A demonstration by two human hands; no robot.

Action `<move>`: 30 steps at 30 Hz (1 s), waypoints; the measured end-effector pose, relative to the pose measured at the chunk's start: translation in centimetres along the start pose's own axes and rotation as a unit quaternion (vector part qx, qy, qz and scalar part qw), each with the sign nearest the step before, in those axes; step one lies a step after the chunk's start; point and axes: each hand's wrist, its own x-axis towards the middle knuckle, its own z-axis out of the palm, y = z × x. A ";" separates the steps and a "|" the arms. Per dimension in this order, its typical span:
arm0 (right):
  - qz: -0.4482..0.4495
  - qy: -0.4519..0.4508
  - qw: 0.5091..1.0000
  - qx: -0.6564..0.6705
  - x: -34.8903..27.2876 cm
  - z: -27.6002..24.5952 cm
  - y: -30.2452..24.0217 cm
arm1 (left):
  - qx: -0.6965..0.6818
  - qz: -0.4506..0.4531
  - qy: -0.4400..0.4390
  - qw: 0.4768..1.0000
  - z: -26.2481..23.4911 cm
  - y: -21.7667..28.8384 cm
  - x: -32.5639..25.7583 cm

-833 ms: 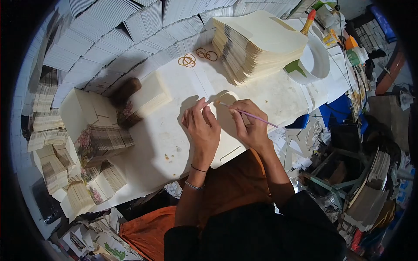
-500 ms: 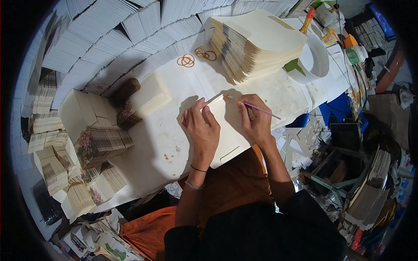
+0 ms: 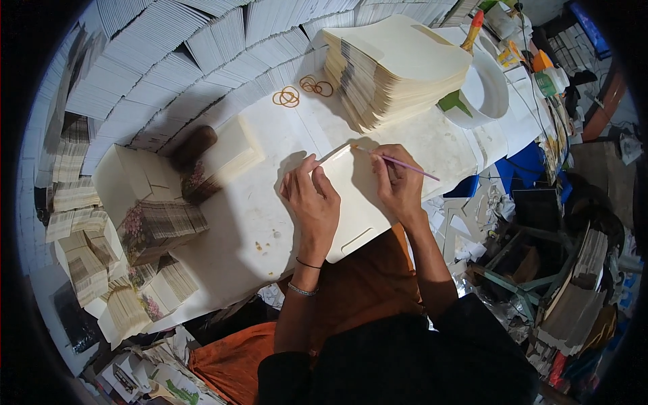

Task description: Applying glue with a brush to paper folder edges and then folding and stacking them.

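A cream card sheet (image 3: 354,202) with rounded corners and a slot near its near edge lies slantwise on the table before me. My left hand (image 3: 310,199) is curled at its left edge, thumb and fingers closed on the far-left part. Between the fingers of my right hand (image 3: 399,179) is a thin paintbrush (image 3: 412,165) with a purple handle. Its tip touches or hovers just over the sheet's far edge, where a narrow strip looks wet; whether it touches I cannot tell.
Beyond the sheet stands a tall stack of cream cards (image 3: 398,67), beside a white tub (image 3: 482,94) with a wide brush (image 3: 474,30). Rubber bands (image 3: 286,97) lie left of it. Flower-printed folded stacks (image 3: 162,226) and a dark rounded block (image 3: 196,146) are at left; white paper bundles (image 3: 162,74) line the back.
The right hand and brush have shifted very slightly to the right along the sheet's far edge. The left hand and the sheet stay nearly where they were.
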 end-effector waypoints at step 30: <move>-0.053 -0.034 0.998 0.024 -0.1 1.3 -2.9 | 0.023 0.019 0.021 0.999 0.3 -0.4 -0.1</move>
